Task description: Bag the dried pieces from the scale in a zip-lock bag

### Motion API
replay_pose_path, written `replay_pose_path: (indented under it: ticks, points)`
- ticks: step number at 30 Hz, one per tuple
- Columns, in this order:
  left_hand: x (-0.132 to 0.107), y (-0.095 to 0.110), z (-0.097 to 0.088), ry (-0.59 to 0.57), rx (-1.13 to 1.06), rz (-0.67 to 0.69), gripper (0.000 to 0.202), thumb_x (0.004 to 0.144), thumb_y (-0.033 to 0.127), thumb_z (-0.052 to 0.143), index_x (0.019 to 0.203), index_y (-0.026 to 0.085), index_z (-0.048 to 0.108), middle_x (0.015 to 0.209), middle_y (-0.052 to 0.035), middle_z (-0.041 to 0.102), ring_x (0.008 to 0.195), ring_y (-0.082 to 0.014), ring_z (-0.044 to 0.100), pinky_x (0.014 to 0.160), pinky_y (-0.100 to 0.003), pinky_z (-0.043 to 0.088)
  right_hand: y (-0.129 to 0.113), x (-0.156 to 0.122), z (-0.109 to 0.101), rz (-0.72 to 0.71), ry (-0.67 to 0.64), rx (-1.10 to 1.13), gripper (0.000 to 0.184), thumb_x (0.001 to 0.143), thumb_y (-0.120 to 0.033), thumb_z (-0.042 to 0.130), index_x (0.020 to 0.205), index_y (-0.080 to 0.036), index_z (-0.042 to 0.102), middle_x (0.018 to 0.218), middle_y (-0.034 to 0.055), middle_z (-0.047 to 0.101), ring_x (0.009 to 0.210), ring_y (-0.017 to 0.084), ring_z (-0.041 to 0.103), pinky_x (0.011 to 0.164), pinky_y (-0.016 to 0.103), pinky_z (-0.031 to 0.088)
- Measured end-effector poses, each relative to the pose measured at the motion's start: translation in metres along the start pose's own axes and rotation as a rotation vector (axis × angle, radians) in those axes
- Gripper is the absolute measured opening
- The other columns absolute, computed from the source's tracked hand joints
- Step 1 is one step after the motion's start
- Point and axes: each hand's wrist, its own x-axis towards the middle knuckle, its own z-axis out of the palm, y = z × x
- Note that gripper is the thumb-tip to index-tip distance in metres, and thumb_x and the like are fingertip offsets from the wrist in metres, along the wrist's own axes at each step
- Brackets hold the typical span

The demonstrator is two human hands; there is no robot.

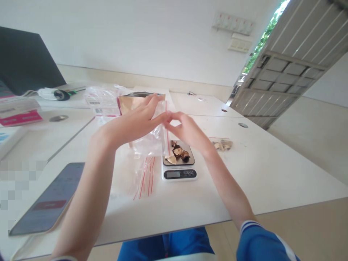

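A clear zip-lock bag [148, 143] with a red strip along its edge hangs upright between my hands. My left hand [144, 117] is closed on its upper part, thumb toward the strip. At the strip's top, my right hand [183, 128] pinches the bag's edge with thumb and forefinger. Just below and right of the bag stands a white kitchen scale [179, 174]. Brown and cream dried pieces, like dried mushroom, [178, 152] lie on its dark plate. More flat zip-lock bags [145, 177] with red strips lie left of the scale.
A filled small bag [223, 145] lies right of the scale. Behind my hands stand a gold pouch [127, 104] and a clear package [102, 101]. A phone [49, 199] lies at the left front, a dark monitor [27, 61] farther back. Table holes [243, 125] dot the surface.
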Motion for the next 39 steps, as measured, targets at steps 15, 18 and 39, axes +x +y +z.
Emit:
replay_pose_path:
  ticks: [15,18,39]
  points:
    - [0.036,0.027,0.046,0.539,-0.056,0.436,0.077,0.091,0.053,0.042,0.152,0.020,0.006,0.160,-0.0123,0.006,0.146,-0.0289,-0.002,0.117,-0.051,0.001,0.011,0.002,-0.031,-0.175,0.275,0.250,0.044,0.096,-0.055,0.030,0.102,-0.024,0.060,0.101,0.0051,0.065,0.094,0.017,0.065,0.073,0.028,0.055]
    - [0.042,0.019,0.047,0.501,-0.158,0.452,0.069,0.092,0.051,0.042,0.149,0.019,0.020,0.158,-0.0127,0.019,0.145,-0.0322,0.010,0.115,-0.056,0.011,0.012,0.002,-0.027,-0.210,0.228,0.195,0.034,0.098,-0.046,0.033,0.107,-0.023,0.057,0.107,0.0055,0.064,0.098,0.018,0.063,0.081,0.032,0.054]
    - [-0.013,-0.011,0.115,0.778,-0.666,-0.296,0.033,0.091,0.041,0.043,0.090,0.019,0.067,0.081,-0.0039,0.074,0.077,-0.0187,0.066,0.072,-0.028,0.048,0.034,-0.009,-0.060,0.259,-0.419,-0.354,0.020,0.088,-0.036,0.046,0.103,-0.025,0.052,0.108,0.0053,0.063,0.092,0.020,0.060,0.077,0.032,0.045]
